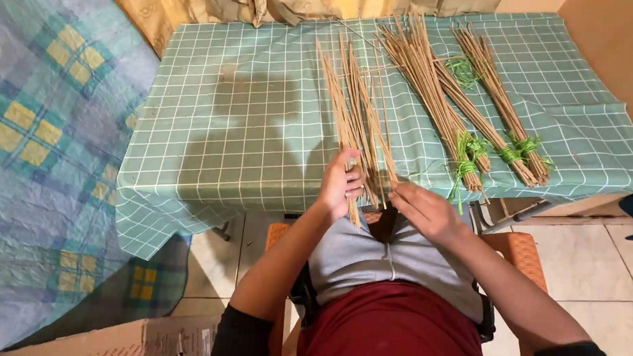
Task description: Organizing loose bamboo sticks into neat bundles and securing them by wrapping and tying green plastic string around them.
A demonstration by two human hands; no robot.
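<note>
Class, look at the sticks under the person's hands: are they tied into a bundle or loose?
Loose. The sticks fan apart across the checked cloth with no tie, unlike the neighbouring bundles bound with green string.

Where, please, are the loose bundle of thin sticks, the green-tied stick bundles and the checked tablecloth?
Loose bundle of thin sticks (352, 109), head view, mid-length of the sticks.
Green-tied stick bundles (432, 91), head view, shafts of the middle bundle.
Checked tablecloth (213, 111), head view, bare left part.

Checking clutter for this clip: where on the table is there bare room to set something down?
The left half of the green checked cloth is bare, from its left edge to the loose sticks. The right side is crowded: tied stick bundles fan across it, and the left hand and right hand work at the near edge.
</note>
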